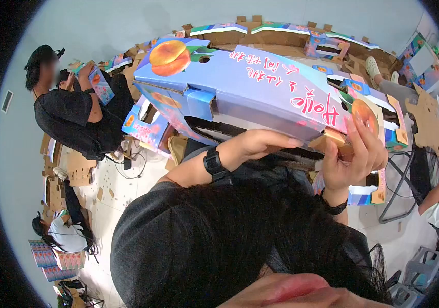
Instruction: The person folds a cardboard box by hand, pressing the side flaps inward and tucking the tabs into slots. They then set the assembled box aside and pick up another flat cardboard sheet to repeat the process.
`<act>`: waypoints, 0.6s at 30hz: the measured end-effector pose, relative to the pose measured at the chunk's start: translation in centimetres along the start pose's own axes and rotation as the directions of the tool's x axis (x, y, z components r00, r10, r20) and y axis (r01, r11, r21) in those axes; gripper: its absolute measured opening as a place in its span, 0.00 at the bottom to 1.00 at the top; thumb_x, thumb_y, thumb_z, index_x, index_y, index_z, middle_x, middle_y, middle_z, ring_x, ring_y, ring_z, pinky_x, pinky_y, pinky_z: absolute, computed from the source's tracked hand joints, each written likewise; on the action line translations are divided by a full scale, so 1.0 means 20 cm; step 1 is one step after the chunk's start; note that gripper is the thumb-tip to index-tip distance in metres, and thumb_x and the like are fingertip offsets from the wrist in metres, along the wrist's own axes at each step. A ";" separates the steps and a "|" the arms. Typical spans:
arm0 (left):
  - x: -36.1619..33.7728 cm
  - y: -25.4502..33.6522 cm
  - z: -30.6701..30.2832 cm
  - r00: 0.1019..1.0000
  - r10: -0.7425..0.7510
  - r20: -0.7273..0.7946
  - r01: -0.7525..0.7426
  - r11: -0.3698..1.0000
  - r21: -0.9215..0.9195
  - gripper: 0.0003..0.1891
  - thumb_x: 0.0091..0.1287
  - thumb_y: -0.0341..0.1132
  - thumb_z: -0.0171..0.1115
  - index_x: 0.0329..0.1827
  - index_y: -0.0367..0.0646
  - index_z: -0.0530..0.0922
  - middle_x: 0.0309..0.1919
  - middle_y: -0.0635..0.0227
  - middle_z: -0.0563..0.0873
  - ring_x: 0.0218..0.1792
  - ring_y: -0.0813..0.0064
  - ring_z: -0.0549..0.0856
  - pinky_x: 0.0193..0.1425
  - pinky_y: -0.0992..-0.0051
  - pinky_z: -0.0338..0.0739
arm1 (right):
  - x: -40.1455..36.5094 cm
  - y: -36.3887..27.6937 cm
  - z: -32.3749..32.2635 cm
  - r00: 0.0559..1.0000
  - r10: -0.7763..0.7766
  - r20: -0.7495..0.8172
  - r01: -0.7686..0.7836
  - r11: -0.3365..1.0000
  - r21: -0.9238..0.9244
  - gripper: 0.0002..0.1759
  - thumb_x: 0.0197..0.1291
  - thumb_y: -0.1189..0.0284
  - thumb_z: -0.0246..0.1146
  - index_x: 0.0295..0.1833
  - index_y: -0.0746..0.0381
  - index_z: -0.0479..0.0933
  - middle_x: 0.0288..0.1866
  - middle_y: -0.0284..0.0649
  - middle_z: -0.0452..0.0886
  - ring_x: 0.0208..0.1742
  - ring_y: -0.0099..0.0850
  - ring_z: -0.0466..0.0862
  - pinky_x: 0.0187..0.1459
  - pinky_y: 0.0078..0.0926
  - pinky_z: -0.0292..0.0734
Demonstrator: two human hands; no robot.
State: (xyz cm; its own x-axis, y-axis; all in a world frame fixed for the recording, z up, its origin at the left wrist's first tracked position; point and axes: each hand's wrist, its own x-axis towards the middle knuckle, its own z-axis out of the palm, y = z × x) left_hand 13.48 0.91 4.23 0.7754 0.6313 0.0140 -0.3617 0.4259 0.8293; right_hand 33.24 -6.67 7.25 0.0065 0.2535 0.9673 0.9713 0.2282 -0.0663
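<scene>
I hold a blue printed cardboard box [250, 82] up in front of me, tilted, with peach pictures and pink lettering on it. My left hand [258, 145], with a black watch on the wrist, reaches under the box and presses against its underside edge. My right hand [358, 154] grips the box's right end, fingers wrapped over a brown cardboard flap [332, 138] next to a peach picture. The box's left end shows open folded flaps.
A person in black [75, 113] sits at the left handling a similar box. Piles of flat and folded boxes [281, 36] line the back. Another person [63, 233] crouches at the lower left by stacked cartons [50, 259]. Someone's arm [435, 190] shows at right.
</scene>
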 end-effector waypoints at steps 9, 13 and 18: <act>0.01 0.02 0.01 0.995 0.068 0.075 -0.091 0.925 0.369 0.27 0.58 0.27 0.74 0.62 0.38 0.77 0.54 0.63 0.85 0.57 0.72 0.81 0.63 0.68 0.76 | -0.01 0.01 0.01 1.000 0.002 -0.023 -0.002 1.000 -0.003 0.27 0.63 0.40 0.61 0.53 0.49 0.82 0.55 0.26 0.85 0.55 0.29 0.77 0.58 0.31 0.61; 0.06 -0.04 0.02 0.983 0.155 0.100 -0.184 0.790 0.584 0.26 0.61 0.38 0.76 0.60 0.39 0.78 0.54 0.65 0.85 0.55 0.73 0.81 0.61 0.70 0.77 | -0.01 -0.01 0.02 0.999 -0.025 -0.035 0.026 1.000 0.010 0.27 0.62 0.40 0.62 0.53 0.49 0.82 0.55 0.26 0.85 0.54 0.29 0.77 0.58 0.31 0.61; 0.09 -0.03 0.04 0.972 0.195 0.131 -0.232 0.714 0.661 0.30 0.59 0.44 0.77 0.61 0.38 0.78 0.55 0.63 0.84 0.55 0.72 0.81 0.60 0.70 0.77 | 0.00 0.00 0.02 1.000 0.006 -0.025 -0.005 1.000 0.022 0.26 0.61 0.41 0.64 0.53 0.49 0.81 0.55 0.27 0.85 0.54 0.30 0.77 0.57 0.32 0.61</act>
State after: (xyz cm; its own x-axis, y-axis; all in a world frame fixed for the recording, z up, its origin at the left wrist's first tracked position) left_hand 15.40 1.33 4.22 0.7512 0.6115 0.2485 -0.0961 -0.2712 0.9577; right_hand 33.08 -6.30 7.24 0.0180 0.2317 0.9726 0.9657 0.2479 -0.0769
